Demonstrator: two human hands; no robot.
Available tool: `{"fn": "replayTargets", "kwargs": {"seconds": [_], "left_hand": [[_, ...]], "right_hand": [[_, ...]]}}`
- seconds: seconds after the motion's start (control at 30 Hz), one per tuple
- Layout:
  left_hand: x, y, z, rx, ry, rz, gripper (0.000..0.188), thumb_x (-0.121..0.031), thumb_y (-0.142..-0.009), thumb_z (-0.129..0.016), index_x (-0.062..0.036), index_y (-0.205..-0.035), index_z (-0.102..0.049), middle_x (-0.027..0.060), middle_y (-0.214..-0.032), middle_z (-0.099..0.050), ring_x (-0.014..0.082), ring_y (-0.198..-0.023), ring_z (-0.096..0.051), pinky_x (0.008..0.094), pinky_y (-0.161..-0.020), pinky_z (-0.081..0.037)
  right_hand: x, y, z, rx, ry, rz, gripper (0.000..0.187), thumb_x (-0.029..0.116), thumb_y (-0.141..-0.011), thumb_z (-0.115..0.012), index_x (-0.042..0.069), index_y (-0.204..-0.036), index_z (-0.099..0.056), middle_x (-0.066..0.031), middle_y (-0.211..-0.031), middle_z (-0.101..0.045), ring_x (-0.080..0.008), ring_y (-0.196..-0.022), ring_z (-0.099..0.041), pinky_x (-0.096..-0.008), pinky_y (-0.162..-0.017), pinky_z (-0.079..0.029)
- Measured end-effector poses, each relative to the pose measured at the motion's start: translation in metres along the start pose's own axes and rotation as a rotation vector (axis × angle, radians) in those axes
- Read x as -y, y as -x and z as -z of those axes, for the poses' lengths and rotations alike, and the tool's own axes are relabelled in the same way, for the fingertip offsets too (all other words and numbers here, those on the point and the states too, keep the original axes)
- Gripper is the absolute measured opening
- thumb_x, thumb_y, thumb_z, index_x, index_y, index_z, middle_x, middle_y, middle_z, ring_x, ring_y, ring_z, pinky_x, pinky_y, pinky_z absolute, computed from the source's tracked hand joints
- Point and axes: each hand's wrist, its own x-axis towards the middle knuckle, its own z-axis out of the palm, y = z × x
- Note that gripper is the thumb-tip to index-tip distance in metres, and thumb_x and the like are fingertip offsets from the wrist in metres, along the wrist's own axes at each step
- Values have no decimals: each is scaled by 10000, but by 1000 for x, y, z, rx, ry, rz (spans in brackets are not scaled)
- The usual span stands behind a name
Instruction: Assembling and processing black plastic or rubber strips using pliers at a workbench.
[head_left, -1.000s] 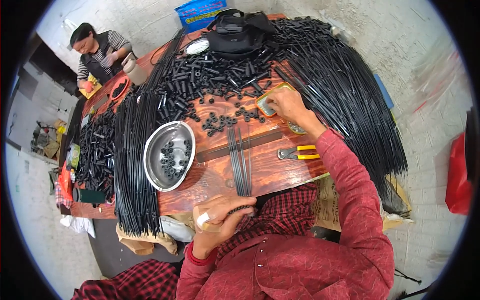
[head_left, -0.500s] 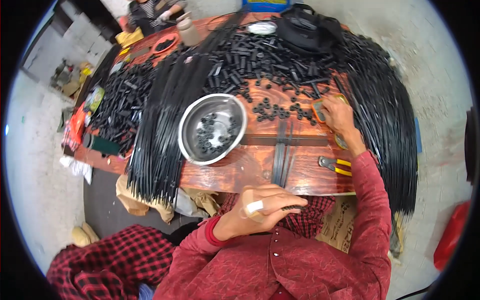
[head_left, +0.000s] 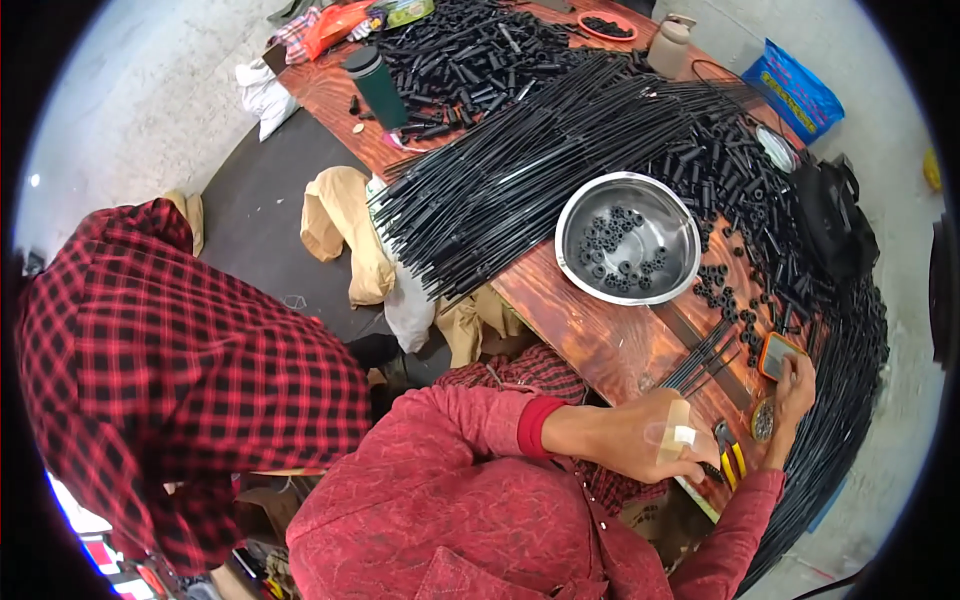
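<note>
My left hand (head_left: 640,435), with a pale plaster across its back, is over the table's near edge. Its fingers are closed on a small dark ridged piece (head_left: 711,472), mostly hidden by them. At the right side of the table, my right hand (head_left: 793,395) has its fingers at the edge of a small orange-rimmed box (head_left: 774,354), apparently gripping it. Beside that wrist is a round tin (head_left: 762,419). Yellow-handled pliers (head_left: 735,455) lie between my hands. Thin dark rods (head_left: 700,360) rest on the tabletop just beyond my left hand.
A steel bowl (head_left: 672,284) holds several small black rings. Bundles of long black rods (head_left: 520,180) flank it, with short black tubes (head_left: 480,60) heaped behind. A green flask (head_left: 375,88) stands far left. A person in a checked garment (head_left: 190,370) is close on my left.
The view has swung left, so the table appears turned and the checked garment fills more of the left. The person at the far side is out of view. Both hands still hold their places near the pliers.
</note>
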Motion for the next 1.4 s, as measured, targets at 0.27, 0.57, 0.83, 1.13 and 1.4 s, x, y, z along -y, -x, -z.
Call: {"fn": "replayTargets", "kwargs": {"seconds": [0.27,0.57,0.83,1.13,1.4], "left_hand": [[3,0,-2,-177,15,-49,165,-191,-808,-725,-49,-889,-706,123,-750,-679,324,-693,-670,425,-609,-530],[6,5,2,-87,-52,-40,188,-124,-821,-767,-53,-975,-686,127,-869,-731,321,-835,-722,405,-705,-589],[5,5,-1,-61,-57,-29,186,-122,-823,-761,-53,-979,-685,128,-873,-726,324,-838,-714,409,-703,-584],[5,2,-4,-97,-82,-11,181,-126,-831,-746,-22,-974,-708,140,-861,-722,344,-819,-704,418,-709,-578],[-4,3,-7,-82,-138,10,161,-171,-834,-739,-47,-923,-689,148,-770,-665,373,-746,-662,456,-634,-520]], "right_hand": [[-4,-8,11,-22,-24,-146,137,160,-999,-615,41,-1038,-671,-106,-958,-687,-261,-895,-670,-365,-780,-515],[0,-15,11,-67,-265,-228,172,193,-1041,-577,40,-1069,-650,-61,-946,-654,-147,-825,-612,-298,-763,-498],[42,-13,39,-84,-574,-215,144,154,-1048,-557,15,-1032,-590,7,-926,-563,-91,-821,-528,-236,-748,-440],[153,33,124,210,-917,-174,21,34,-946,-560,33,-941,-580,1,-784,-513,-67,-654,-461,-217,-604,-356],[214,58,161,116,-621,213,132,-94,-802,-587,-22,-895,-645,-102,-734,-607,-186,-628,-568,-291,-581,-411]]}}
